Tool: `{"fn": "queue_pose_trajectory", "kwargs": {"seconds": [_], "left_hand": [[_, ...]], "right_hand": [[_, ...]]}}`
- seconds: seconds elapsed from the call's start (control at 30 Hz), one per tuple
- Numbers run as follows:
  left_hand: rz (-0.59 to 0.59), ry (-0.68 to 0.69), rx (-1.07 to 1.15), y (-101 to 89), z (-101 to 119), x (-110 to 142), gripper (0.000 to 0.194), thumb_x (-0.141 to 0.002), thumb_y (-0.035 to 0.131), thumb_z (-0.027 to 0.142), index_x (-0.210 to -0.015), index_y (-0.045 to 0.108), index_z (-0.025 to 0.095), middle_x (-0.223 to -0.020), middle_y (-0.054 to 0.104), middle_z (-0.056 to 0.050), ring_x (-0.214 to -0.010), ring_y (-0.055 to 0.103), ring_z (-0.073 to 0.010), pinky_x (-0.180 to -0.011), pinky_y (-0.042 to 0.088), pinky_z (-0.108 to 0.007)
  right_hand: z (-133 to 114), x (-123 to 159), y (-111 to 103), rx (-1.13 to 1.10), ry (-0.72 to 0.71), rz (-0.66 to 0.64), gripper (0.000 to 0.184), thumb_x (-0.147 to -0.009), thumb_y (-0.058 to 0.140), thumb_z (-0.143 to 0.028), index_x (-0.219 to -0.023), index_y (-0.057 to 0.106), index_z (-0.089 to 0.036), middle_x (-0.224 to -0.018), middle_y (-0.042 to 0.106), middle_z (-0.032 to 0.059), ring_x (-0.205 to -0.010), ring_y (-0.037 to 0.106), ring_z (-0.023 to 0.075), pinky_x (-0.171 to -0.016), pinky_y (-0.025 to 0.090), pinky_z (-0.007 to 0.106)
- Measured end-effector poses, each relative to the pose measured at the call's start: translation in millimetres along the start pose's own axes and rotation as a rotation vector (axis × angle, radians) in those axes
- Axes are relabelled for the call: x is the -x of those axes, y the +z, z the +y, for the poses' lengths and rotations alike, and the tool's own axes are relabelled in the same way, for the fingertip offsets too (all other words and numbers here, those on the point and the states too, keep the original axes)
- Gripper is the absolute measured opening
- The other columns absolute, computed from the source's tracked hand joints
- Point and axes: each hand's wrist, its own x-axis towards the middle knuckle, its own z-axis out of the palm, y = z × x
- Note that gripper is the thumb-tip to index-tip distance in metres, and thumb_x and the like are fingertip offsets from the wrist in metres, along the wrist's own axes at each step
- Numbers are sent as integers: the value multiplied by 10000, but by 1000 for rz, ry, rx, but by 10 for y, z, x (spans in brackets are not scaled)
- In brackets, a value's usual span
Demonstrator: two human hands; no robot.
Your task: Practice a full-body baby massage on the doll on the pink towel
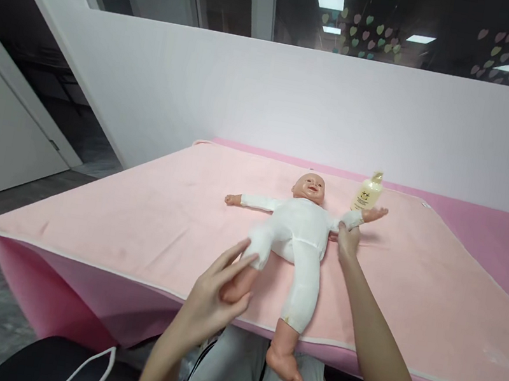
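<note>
A baby doll (pixel 299 230) in a white bodysuit lies on its back on a pink mat (pixel 135 210), head towards the wall, arms spread. One bare foot hangs over the near edge. My left hand (pixel 218 294) wraps around the doll's other bare lower leg, fingers curled on it. My right hand (pixel 347 241) pinches the white sleeve at the doll's arm on the right. A small pale yellow bottle (pixel 368 193) stands just behind that arm.
The mat covers a table with a darker pink cloth (pixel 493 235) under it, set against a white partition wall (pixel 297 101). Grey floor and a doorway lie to the left. My lap in grey trousers (pixel 234 380) is below the table edge.
</note>
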Motion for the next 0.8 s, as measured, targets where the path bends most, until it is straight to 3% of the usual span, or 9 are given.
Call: {"fn": "queue_pose_trajectory", "kwargs": {"seconds": [0.1,0.17,0.23,0.37,0.5,0.6,0.67,0.7,0.8], "left_hand": [[151,-33,65,333,-142,-321,584,-759,551,200,-1325,420,250,-1458,296,-70,-1314,331,-256,-1053,346,-391],[125,-49,106,492,-215,-457,624,-765,538,189,-1362,364,238,-1483,233,-82,-1327,305,-251,-1070,314,-381],[93,-71,133,525,-251,-476,644,-766,529,178,-1378,336,231,-1491,197,-91,-1334,285,-251,-1075,298,-374],[11,-101,139,199,-165,-173,646,-744,540,158,-1362,370,244,-1463,272,-78,-1312,318,-258,-1043,345,-378],[-293,0,55,-216,28,192,650,-722,561,141,-1334,409,302,-1418,364,-39,-1268,395,-243,-1014,386,-354],[-353,33,10,-252,73,210,630,-734,516,115,-1328,417,301,-1430,345,-31,-1273,390,-237,-1011,389,-354],[-295,30,20,-129,31,86,627,-738,490,102,-1331,414,288,-1450,309,-31,-1292,362,-234,-1023,377,-354],[-241,27,34,-38,-4,-7,620,-742,486,103,-1332,415,280,-1461,287,-32,-1303,347,-234,-1032,367,-352],[-40,17,84,275,-133,-330,587,-765,491,134,-1337,411,241,-1488,216,-48,-1331,296,-235,-1069,318,-345]], "right_hand": [[-88,151,40,501,-401,-49,338,-688,485,-115,-986,601,-226,-902,603,33,-877,525,195,-757,452,286],[-156,267,84,722,-591,-176,408,-682,461,-72,-1021,618,-237,-1006,590,61,-971,487,217,-797,433,296],[-202,343,115,839,-675,-245,466,-677,429,-45,-1054,619,-241,-1076,566,74,-1018,462,224,-807,426,298],[-178,296,105,738,-612,-176,464,-661,403,-64,-1041,611,-231,-1024,583,56,-987,492,207,-829,432,307],[-75,116,62,389,-227,-58,279,-650,476,-181,-905,585,-206,-749,594,7,-668,557,167,-592,474,262],[-41,44,48,232,18,-15,263,-633,498,-195,-890,552,-191,-693,586,3,-522,535,154,-457,436,253],[-57,66,49,296,-10,-3,248,-636,505,-195,-878,560,-185,-720,596,18,-554,542,157,-479,440,254],[-76,99,54,381,-90,-10,244,-637,504,-185,-871,574,-185,-748,602,27,-606,550,163,-519,449,254],[-158,255,83,722,-474,-118,338,-629,459,-95,-902,629,-200,-922,613,64,-851,535,199,-676,447,262]]}}
